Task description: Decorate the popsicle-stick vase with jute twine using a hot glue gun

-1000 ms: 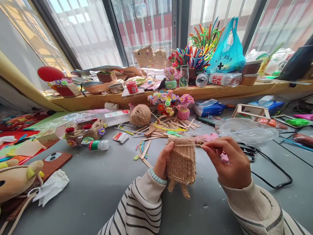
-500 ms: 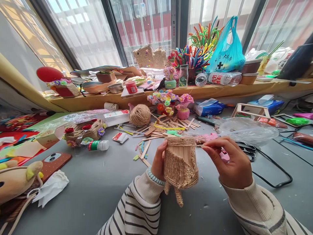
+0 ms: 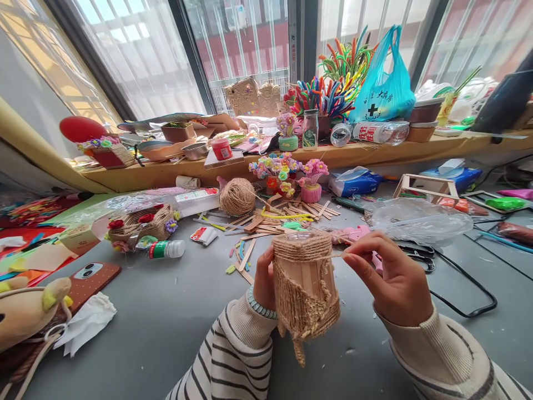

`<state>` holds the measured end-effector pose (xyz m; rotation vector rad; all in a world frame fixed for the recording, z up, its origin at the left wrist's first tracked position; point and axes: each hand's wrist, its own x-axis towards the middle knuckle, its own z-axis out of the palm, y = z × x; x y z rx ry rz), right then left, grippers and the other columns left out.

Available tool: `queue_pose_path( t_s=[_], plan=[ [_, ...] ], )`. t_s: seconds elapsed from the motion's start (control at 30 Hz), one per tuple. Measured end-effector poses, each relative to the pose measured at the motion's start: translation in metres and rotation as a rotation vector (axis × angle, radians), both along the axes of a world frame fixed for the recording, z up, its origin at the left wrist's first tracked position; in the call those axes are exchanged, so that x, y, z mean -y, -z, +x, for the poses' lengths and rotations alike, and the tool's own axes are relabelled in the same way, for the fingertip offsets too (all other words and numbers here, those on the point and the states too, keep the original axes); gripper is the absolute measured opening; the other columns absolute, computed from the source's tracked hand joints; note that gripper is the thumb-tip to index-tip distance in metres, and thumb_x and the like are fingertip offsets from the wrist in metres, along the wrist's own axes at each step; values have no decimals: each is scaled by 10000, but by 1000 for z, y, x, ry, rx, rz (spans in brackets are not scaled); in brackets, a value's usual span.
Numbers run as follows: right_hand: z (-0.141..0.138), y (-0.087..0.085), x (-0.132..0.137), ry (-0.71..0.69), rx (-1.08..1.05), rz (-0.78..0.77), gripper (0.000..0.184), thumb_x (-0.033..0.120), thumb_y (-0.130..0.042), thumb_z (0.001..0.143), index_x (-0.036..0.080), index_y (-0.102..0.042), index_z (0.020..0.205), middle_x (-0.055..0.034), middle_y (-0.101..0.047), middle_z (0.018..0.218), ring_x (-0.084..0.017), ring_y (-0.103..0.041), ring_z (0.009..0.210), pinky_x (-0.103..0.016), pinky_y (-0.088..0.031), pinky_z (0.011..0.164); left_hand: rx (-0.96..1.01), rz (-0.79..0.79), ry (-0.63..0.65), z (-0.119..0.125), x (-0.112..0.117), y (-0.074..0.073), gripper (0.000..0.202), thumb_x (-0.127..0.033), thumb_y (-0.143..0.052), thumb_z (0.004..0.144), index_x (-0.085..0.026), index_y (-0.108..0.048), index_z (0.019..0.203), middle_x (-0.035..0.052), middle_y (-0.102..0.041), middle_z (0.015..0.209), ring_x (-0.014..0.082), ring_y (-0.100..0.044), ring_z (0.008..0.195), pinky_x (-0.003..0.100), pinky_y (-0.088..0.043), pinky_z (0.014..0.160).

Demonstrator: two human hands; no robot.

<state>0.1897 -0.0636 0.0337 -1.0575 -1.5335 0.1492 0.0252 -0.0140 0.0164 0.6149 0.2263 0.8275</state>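
Observation:
A small cup of wooden craft sticks partly wrapped in jute twine is held upright above the grey table. My left hand grips the cup's left side, mostly hidden behind it. My right hand is closed in a pinch on the twine strand that leads off the cup's rim. Frayed twine ends hang below the cup. A ball of jute twine lies further back beside a pile of loose craft sticks.
A phone in a brown case, a crumpled tissue and a plush toy lie at the left. Scissors, a black cable and a clear plastic bag are at the right. The wooden window ledge holds jars, pipe cleaners and a blue bag.
The cup has turned in my left hand, showing more of its round rim and bare sticks. My right hand kept its pinch on the twine strand at the rim.

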Motion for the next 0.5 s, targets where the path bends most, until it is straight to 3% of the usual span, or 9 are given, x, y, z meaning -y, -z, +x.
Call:
queue_pose_path(
  t_s=[0.17,0.5],
  plan=[
    [0,-2,3,22,14,-1,35,180,-584,754,207,-563,746,22,-532,669,-88,-445,627,-231,-372,541,12,33,57,-1,0,1,663,-533,-499,657,-117,-499,1173,133,-552,1195,334,-463,1127,431,-308,971],
    [0,-4,5,92,26,-1,40,223,-595,744,206,-566,722,11,-530,659,-105,-452,621,-261,-374,554,7,53,38,-1,0,3,639,-518,-469,674,-134,-485,1184,117,-549,1203,322,-434,1164,417,-283,995]
  ],
)
